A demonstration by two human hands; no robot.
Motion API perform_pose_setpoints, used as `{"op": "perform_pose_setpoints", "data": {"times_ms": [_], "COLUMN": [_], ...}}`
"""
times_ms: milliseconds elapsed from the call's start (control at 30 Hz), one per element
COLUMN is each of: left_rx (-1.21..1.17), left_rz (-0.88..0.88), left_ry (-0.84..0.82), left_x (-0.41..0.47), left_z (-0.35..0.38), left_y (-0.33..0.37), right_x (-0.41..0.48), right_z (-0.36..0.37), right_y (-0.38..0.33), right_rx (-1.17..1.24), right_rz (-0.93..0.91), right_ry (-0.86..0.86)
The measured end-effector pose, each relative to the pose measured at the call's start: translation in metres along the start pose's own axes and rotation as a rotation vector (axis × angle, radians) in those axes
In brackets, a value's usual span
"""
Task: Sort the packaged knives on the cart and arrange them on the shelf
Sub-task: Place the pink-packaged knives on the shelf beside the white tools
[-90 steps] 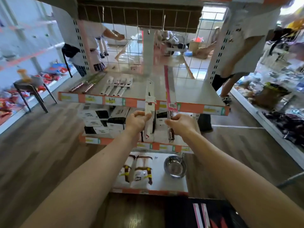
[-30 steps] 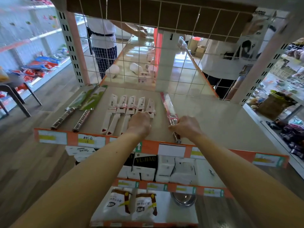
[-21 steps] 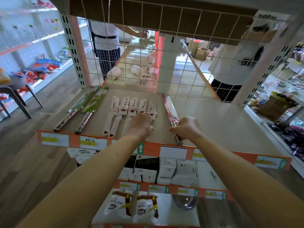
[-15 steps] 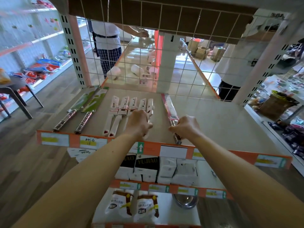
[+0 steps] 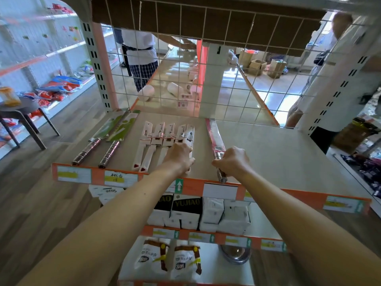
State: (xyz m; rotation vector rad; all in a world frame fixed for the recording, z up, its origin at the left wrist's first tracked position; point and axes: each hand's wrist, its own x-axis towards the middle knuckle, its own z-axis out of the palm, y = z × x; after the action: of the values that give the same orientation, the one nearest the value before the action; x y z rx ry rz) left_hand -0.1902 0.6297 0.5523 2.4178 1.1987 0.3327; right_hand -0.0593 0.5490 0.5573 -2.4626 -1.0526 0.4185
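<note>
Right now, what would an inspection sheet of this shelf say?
Surface: beige top shelf, orange price strip in front.
Job's things: two green-sleeved knives at left, white packaged knives in a row, red-sleeved knife to their right.
Clutter: boxes one shelf down; pouches and steel bowl on the lowest.
Grippers: left hand grips the rightmost white knife; right hand grips the red-sleeved knife's handle.
Cables: nothing seen.
Surroundings: wire grid behind; people beyond it; stool at left.

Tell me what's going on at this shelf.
A person is laying packaged knives out on the shelf. The left hand holds the white-packaged knife at the right end of a row of similar ones. The right hand grips the metal handle of a red-packaged knife lying beside that row. Two green-packaged knives lie further left.
</note>
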Motion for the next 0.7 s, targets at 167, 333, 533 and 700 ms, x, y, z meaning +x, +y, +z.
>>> {"op": "perform_pose_setpoints", "data": {"times_ms": [167,333,533,700], "left_rx": [0.034,0.044,0.017,0.004], "left_rz": [0.022,0.025,-0.009,-0.015], "left_ry": [-0.043,-0.063,-0.100,-0.099], "left_x": [0.0026,0.0048,0.0074,0.0081], "left_z": [0.0039,0.0062,0.0065,0.0062], "left_y": [-0.0007,-0.0026,-0.0008,0.0009], "right_x": [-0.0004,0.0010,-0.0058,-0.0049], "right_z": [0.0005,0.0041,0.0033,-0.0001], "right_y": [0.0006,0.0052,0.0013,0.0007], "right_rx": [0.012,0.061,0.015,0.211], "right_rz": [-0.001,-0.008,-0.001,0.045], "right_ry": [-0.006,-0.030,0.001,-0.078]}}
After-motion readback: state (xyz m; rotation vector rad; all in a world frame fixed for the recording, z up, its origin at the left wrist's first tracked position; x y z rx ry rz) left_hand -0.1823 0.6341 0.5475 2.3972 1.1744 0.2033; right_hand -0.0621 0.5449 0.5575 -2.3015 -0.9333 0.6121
